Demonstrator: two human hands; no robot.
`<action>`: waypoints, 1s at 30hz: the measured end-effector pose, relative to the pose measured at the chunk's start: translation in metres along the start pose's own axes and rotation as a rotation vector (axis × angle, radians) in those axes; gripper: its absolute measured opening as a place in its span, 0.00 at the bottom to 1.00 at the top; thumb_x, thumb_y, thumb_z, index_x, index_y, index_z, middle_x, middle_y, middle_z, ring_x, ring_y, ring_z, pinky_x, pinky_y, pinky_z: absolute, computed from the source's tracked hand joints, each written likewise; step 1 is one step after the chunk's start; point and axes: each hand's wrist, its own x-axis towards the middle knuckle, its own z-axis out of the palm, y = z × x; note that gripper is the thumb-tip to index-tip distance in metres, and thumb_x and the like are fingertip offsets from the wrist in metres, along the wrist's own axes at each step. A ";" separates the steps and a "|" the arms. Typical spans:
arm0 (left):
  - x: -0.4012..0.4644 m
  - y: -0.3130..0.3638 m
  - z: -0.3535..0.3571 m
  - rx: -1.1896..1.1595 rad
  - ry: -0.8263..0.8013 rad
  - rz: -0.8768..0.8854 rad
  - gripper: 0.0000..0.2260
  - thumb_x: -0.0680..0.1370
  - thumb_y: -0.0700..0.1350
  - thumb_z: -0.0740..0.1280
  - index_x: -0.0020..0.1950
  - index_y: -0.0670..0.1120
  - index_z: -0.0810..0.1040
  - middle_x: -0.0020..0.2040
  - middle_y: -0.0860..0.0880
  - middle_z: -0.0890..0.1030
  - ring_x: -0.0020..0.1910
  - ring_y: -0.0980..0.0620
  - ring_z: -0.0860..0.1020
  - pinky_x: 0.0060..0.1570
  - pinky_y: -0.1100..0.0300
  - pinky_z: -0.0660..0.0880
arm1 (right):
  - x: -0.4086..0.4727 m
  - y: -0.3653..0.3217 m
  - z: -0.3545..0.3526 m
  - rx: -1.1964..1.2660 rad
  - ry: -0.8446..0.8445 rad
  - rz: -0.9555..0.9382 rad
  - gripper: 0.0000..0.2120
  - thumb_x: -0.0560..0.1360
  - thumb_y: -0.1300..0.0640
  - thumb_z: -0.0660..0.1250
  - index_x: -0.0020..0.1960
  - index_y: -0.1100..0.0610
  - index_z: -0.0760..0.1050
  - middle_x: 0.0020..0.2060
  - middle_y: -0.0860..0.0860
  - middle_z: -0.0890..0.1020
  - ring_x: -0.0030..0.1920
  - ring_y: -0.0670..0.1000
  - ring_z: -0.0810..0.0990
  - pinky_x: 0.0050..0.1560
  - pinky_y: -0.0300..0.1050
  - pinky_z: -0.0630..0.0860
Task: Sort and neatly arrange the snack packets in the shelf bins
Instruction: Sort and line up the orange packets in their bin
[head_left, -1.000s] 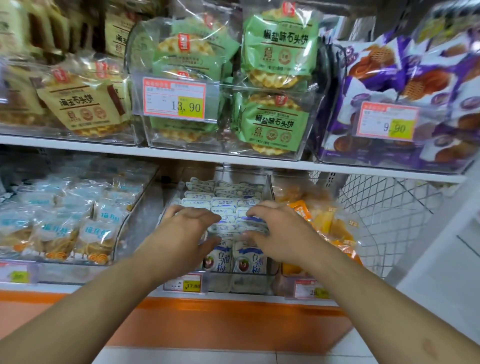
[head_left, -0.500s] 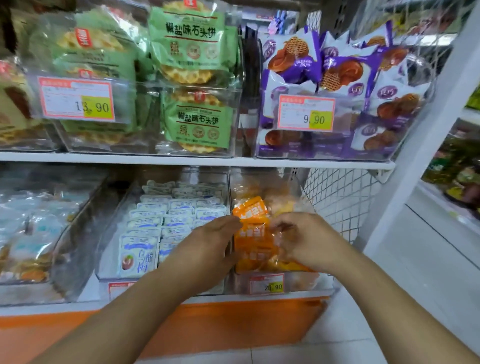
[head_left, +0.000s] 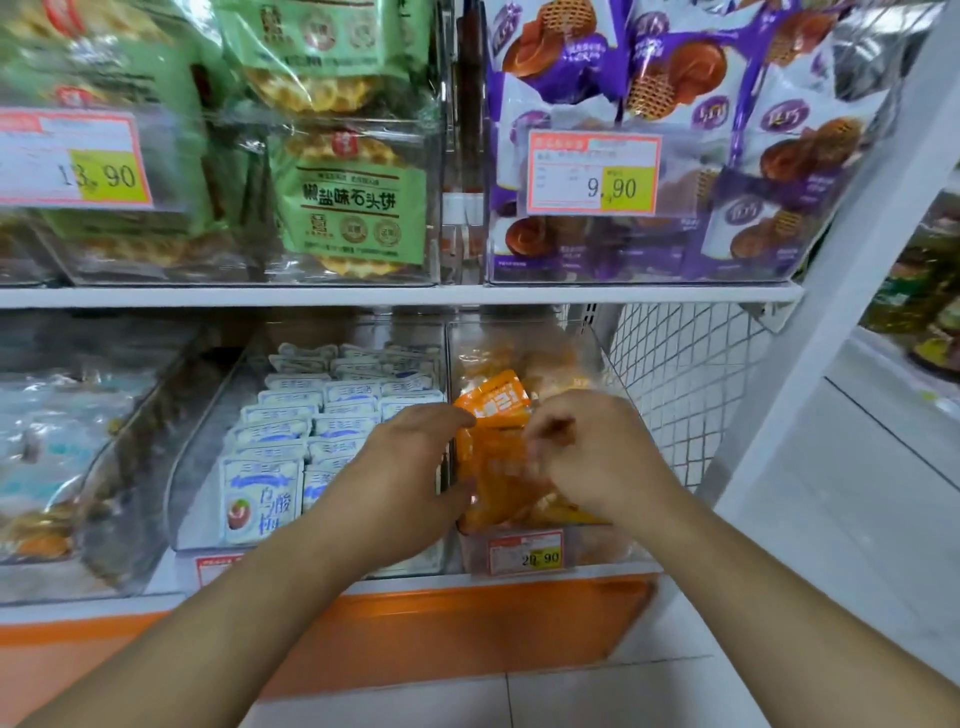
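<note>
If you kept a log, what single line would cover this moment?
step: tidying orange packets | bin: lower right | left hand: on packets | right hand: blurred, on packets

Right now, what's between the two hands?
In the head view, orange snack packets in the clear bin lie between the left hand and the right hand. Both hands touch them; blur hides the exact grip.
</note>
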 end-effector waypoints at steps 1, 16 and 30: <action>0.000 0.002 -0.001 -0.034 0.011 -0.032 0.30 0.77 0.57 0.71 0.77 0.58 0.65 0.75 0.58 0.69 0.74 0.55 0.66 0.72 0.55 0.68 | -0.001 0.000 -0.008 0.081 0.064 0.026 0.12 0.74 0.63 0.74 0.39 0.47 0.82 0.39 0.43 0.83 0.43 0.43 0.82 0.44 0.43 0.78; -0.003 0.039 -0.024 -0.850 0.278 -0.224 0.05 0.78 0.41 0.73 0.52 0.49 0.84 0.44 0.49 0.87 0.46 0.49 0.86 0.44 0.51 0.85 | -0.028 0.024 -0.033 0.138 -0.042 0.072 0.13 0.73 0.63 0.78 0.48 0.46 0.84 0.40 0.44 0.86 0.44 0.40 0.83 0.45 0.33 0.79; -0.011 0.019 -0.024 -0.643 0.234 -0.256 0.03 0.82 0.48 0.68 0.53 0.57 0.79 0.44 0.55 0.87 0.39 0.53 0.86 0.40 0.40 0.84 | -0.017 0.021 -0.037 0.256 -0.007 0.125 0.10 0.82 0.59 0.69 0.42 0.49 0.76 0.35 0.46 0.84 0.29 0.45 0.75 0.32 0.40 0.72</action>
